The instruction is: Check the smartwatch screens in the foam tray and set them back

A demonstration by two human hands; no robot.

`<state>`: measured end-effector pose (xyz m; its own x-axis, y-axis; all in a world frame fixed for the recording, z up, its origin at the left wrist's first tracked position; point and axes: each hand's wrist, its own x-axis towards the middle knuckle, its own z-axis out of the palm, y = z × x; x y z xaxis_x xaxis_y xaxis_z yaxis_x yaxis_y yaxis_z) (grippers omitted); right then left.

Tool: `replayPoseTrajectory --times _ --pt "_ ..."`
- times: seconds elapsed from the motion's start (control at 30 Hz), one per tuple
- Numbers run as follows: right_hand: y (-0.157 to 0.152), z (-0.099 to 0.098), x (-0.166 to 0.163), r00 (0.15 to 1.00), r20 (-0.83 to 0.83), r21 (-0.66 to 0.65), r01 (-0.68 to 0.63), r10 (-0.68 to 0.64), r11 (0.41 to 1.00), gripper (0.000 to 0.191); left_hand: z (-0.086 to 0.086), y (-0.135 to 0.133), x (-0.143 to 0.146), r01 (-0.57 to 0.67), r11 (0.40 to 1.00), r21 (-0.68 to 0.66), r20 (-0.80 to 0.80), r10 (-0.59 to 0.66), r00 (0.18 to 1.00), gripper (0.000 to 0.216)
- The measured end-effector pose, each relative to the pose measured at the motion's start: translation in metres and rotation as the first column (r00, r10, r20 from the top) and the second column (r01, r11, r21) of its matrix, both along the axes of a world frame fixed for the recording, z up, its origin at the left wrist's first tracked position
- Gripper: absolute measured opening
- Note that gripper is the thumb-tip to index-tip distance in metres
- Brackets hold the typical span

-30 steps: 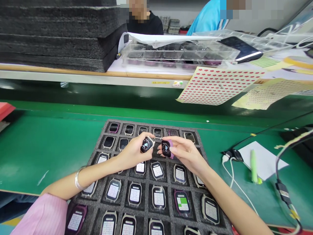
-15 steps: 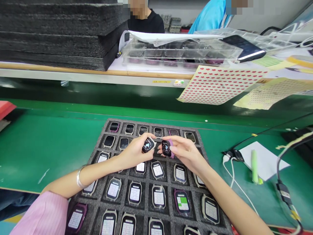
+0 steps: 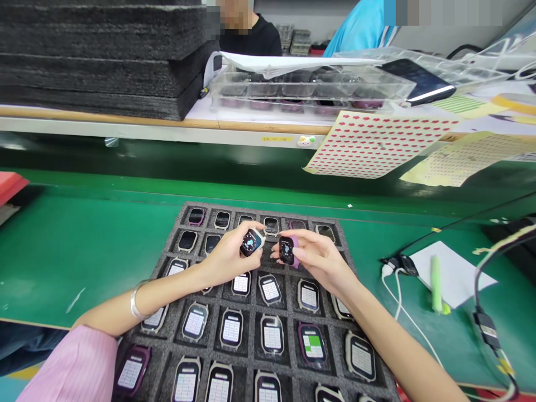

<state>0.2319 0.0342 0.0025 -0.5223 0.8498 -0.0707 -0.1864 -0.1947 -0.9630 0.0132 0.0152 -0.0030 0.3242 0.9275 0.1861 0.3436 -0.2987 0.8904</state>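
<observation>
From where I stand, the left hand [image 3: 224, 252] pinches a silver-framed watch [image 3: 252, 242] and the right hand [image 3: 322, 255] grips a purple watch [image 3: 287, 250], just apart above the foam tray [image 3: 171, 244]. Both look light and stiff; their glassy screens are probably slick and scratch easily, so holding the frame edges seems safest.

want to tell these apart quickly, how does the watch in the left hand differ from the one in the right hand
Colour: the left watch has a pale, silvery case; the right watch has a purple one.
Pose: the left watch looks tilted clockwise in view, while the right watch stands closer to upright.
Shared: both are held by the hands above the foam tray, their dark screens lit with a display.
</observation>
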Motion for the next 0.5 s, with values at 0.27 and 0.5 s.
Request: replayPoseTrajectory --times 0.27,0.5 --pt "-0.0025 0.0016 0.0005 1.0 -0.017 0.005 -0.005 0.005 1.0 0.03 0.0028 -0.0046 0.0001 0.017 1.0 0.016 0.045 -0.018 0.999 0.037" --pt "-0.004 0.0025 0.0 0.999 -0.025 -0.021 -0.039 0.038 0.999 0.03 0.0028 -0.0033 0.0006 0.005 1.0 -0.029 0.029 -0.004 1.0 0.033"
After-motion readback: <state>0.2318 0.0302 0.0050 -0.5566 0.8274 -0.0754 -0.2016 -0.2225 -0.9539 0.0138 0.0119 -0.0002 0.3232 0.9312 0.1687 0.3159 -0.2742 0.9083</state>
